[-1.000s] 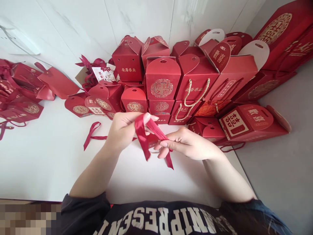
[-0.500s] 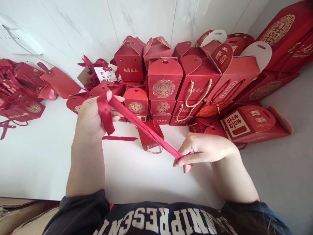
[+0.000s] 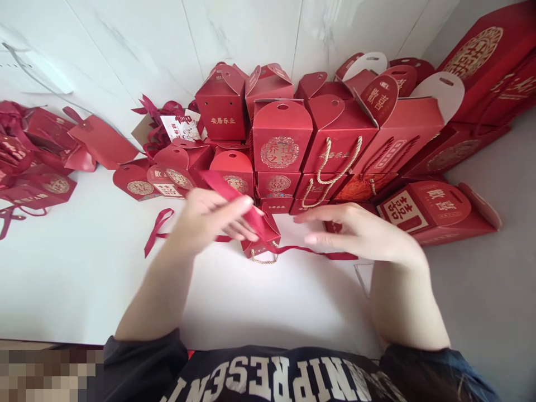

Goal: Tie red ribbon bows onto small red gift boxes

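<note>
A dark red satin ribbon [image 3: 220,187] is pinched between the thumb and fingers of my left hand [image 3: 218,220], held over the small red gift box [image 3: 273,228]. One length of the ribbon trails down past the box to the right. My right hand [image 3: 349,231] hovers above the table with its fingers apart and nothing seen in its grasp. The ribbon's trailing end passes beneath that hand. The small box has a twisted gold cord handle [image 3: 264,261] at its front. A curled red ribbon [image 3: 156,231] lies on the table left of it, partly behind my left forearm.
Stacked red gift boxes [image 3: 282,137] line the wall behind my hands. More boxes and ribbons [image 3: 39,153] are piled at the left. A large red box [image 3: 439,209] lies at the right. The white table [image 3: 268,312] reaches toward my body.
My right hand has let go of the ribbon and opened, moving slightly up. My left hand has moved right and down with the ribbon, which is no longer stretched between both hands.
</note>
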{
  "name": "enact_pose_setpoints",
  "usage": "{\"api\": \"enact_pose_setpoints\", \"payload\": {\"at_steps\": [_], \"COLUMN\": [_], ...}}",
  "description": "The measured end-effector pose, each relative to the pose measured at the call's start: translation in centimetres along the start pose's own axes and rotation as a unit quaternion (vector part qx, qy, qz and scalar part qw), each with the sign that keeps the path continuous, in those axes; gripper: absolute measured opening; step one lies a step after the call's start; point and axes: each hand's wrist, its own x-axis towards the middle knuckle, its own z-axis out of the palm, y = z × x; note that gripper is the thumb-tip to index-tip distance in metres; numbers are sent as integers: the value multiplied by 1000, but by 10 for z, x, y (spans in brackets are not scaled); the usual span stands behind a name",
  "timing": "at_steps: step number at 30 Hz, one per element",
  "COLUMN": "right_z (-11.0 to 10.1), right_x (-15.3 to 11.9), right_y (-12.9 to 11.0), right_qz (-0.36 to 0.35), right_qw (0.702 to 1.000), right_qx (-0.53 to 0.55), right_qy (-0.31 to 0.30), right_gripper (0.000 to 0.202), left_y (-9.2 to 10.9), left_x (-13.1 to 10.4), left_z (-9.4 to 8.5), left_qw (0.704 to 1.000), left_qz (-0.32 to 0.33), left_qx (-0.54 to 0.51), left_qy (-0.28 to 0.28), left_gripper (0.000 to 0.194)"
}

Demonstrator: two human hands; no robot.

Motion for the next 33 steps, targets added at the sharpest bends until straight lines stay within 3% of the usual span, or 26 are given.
{"api": "enact_pose_setpoints", "payload": {"at_steps": [2,6,9,11,13,15,18,23,26,29,33], "right_z": [15,39,43,39,34,28,23,20,19,18,21], "right_x": [9,20,22,23,22,22,23,27,28,29,31], "right_y": [-7,-14,-14,-14,-13,-10,-3,13,18,21,24], "right_qz": [-22,-39,-42,-51,-50,-30,21,79,83,88,103], "right_qw": [992,960,947,936,925,925,950,988,990,990,987], "right_qx": [107,258,296,318,337,336,268,131,106,94,92], "right_qy": [69,105,119,145,169,176,160,34,-45,-60,-76], "right_gripper": [43,34,28,24,22,22,31,41,45,47,46], "left_y": [-5,-21,-24,-19,-14,-13,-21,-36,-37,-35,-29], "left_x": [-1,0,1,1,2,4,10,20,26,30,31], "left_z": [28,57,56,50,42,33,24,17,10,4,0], "left_qw": [994,989,988,978,947,902,864,868,872,881,880], "left_qz": [-23,-30,0,55,112,132,102,60,56,48,66], "left_qx": [7,15,58,151,285,406,489,479,453,412,399], "left_qy": [-103,-144,-146,-133,-98,-58,-61,-114,-177,-229,-250], "left_gripper": [35,38,40,36,37,49,64,84,83,82,72]}}
